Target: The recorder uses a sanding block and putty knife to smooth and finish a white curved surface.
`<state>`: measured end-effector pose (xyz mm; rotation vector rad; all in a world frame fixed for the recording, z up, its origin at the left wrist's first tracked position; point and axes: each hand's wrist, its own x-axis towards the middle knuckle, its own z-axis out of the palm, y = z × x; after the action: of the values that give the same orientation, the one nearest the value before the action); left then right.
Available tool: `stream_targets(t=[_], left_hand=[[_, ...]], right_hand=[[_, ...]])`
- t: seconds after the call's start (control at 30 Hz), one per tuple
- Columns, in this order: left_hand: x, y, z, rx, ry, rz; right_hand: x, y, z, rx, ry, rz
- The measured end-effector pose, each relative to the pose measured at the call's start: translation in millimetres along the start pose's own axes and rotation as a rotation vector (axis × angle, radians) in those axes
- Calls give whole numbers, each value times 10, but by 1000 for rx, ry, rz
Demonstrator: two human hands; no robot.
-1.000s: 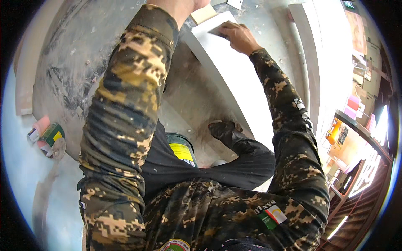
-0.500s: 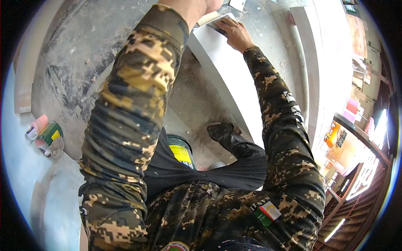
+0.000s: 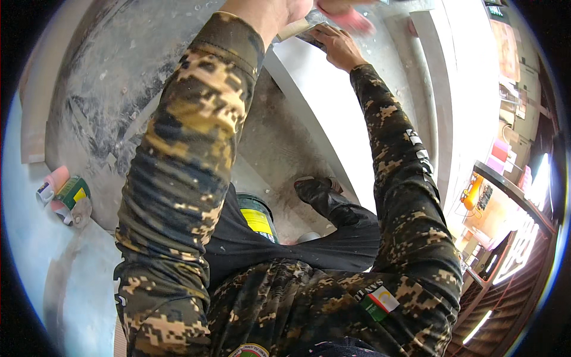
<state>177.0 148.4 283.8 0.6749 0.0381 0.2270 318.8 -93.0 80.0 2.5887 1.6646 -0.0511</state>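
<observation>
A long white panel [image 3: 321, 83] slants away from me, its far end near the top edge. My right hand [image 3: 340, 47] is at that far end, fingers closed over a dark flat piece [image 3: 310, 39] whose kind I cannot make out. A tan block-like piece [image 3: 292, 29] lies beside it, close to my left wrist. My left hand [image 3: 294, 8] is cut off by the top edge, so its fingers are hidden. Just right of it is a blurred pinkish hand [image 3: 355, 22], seemingly another person's.
Between my legs stands a dark green bucket [image 3: 256, 217] with a yellow label. A dusty grey surface [image 3: 119, 77] spreads at the left, near several tipped containers [image 3: 72, 191]. Another white panel [image 3: 437, 77] runs along the right. My shoe [image 3: 309, 189] is on the floor.
The blurred pinkish hand has come into view at the top, beside my left hand. My right hand has shifted slightly right and down.
</observation>
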Motion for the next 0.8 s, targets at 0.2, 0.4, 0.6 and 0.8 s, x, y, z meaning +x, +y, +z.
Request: stream_targets(t=[0.2,0.4,0.6,0.8], left_hand=[[178,-185,-62,-60,125,131],[178,-167,-158,39,129,-14],[127,-151,-171,71,235,21],[228,-189,-209,64,126,98]], right_hand=[[27,-36,25,30,-4,-8],[-9,-12,28,-18,50,-21],[-105,-54,-169,34,-234,28],[-152,70,-228,60,-75,115]])
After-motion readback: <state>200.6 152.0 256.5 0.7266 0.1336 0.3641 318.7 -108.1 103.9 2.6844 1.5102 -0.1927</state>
